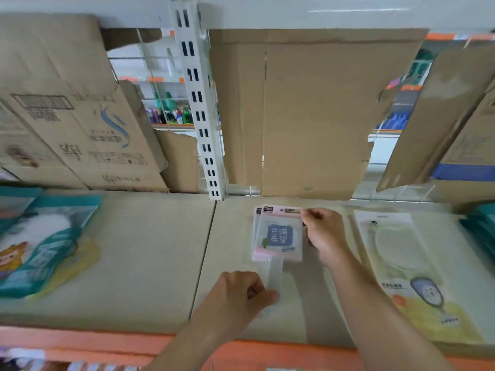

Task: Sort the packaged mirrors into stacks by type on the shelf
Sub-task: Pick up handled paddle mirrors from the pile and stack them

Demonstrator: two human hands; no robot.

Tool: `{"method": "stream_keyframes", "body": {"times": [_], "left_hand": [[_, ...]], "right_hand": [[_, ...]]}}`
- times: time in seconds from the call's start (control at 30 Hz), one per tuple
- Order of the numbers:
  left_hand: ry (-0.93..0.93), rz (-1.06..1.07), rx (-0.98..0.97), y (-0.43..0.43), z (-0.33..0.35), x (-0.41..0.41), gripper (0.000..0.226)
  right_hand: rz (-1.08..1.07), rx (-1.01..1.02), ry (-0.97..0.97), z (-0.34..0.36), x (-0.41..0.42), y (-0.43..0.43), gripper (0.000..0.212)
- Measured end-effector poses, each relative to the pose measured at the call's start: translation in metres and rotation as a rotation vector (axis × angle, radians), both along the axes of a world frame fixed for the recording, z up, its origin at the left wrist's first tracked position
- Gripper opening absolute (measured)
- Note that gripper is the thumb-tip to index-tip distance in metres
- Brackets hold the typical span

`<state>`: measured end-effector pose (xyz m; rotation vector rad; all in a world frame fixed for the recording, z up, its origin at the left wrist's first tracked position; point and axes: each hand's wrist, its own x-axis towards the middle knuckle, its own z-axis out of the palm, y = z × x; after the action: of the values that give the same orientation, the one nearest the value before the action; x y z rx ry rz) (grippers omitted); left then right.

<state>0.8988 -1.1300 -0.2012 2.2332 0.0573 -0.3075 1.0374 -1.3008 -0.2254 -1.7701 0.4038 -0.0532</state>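
Note:
A pink packaged hand mirror with a blue square label lies in the middle of the cardboard-lined shelf, on top of another pack of the same kind whose edge shows at its left. My right hand pinches its top right corner. My left hand pinches the lower end of its clear handle. To the right lies a larger packaged mirror with a round pale-green frame and a yellow card.
Teal packs with a cartoon figure lie at the left of the shelf, more teal packs at the far right. Cardboard sheets and a white slotted upright stand behind. An orange shelf edge runs along the front.

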Motion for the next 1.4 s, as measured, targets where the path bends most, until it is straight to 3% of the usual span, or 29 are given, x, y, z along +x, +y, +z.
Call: {"method": "stream_keyframes", "body": {"times": [0.13,0.27,0.4,0.6,0.77,1.4], "left_hand": [[-0.041,0.093,0.053,0.009,-0.008,0.010,0.031],[-0.146,0.190,0.068,0.021,-0.015,0.025,0.014],[-0.238,0.076,0.016,0.017,-0.019,0.035,0.040],[-0.396,0.040,0.087,0.009,-0.025,0.040,0.026],[-0.426,0.009,0.063,0.009,-0.025,0.041,0.012],[-0.345,-0.039,0.140,0.009,-0.022,0.047,0.013]], "right_hand": [[0.039,0.050,0.005,0.002,-0.004,0.001,0.008],[0.092,0.090,-0.013,0.009,-0.018,-0.001,0.009],[0.152,0.079,-0.009,0.010,-0.032,-0.009,0.017],[0.296,-0.031,-0.055,0.003,-0.044,-0.009,0.018],[0.258,-0.099,-0.075,-0.002,-0.043,-0.004,0.034],[0.285,-0.242,-0.041,0.006,-0.047,-0.005,0.037]]}}
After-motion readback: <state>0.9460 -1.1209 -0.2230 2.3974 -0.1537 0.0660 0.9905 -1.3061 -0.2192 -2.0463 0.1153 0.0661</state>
